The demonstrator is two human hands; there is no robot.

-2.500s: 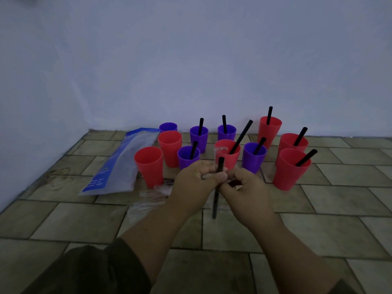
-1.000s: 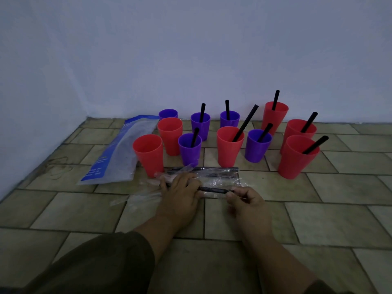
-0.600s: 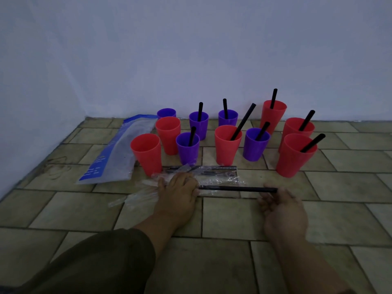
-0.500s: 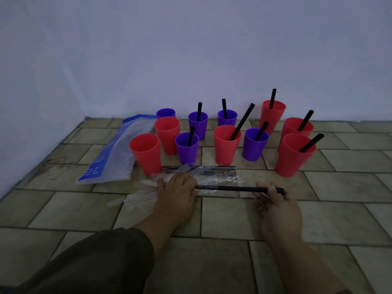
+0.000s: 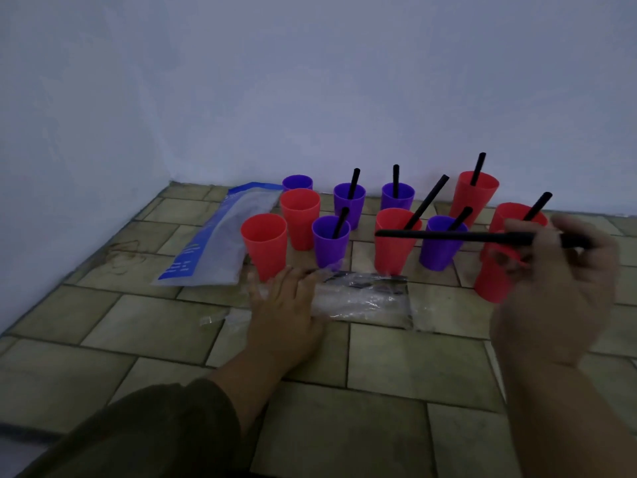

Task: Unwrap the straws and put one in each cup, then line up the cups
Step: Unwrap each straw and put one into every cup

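Right hand (image 5: 551, 291) clamps the black straw (image 5: 448, 236) by its right end, held level over the cups, off the floor. Left hand (image 5: 286, 305) lies flat, fingers straight, on the clear wrapper (image 5: 362, 294). Step: placing an unwrapped straw. Next move probably calls for tipping it upright into the empty red cup (image 5: 264, 246) toward the floor's left corner.

Tiled floor in a corner, with one printed bag lying on it

The floor (image 5: 379, 357) is laid in staggered rectangular tiles of a dull olive-tan with dark joints. It meets a plain pale wall (image 5: 310, 81) at the back and another (image 5: 51, 167) on the left. A long, flat, translucent plastic bag (image 5: 220, 236) lies aslant near the corner, blue-edged at its far end and printed blue at its near end. A faint scribbled stain (image 5: 120, 257) marks a tile just left of it.
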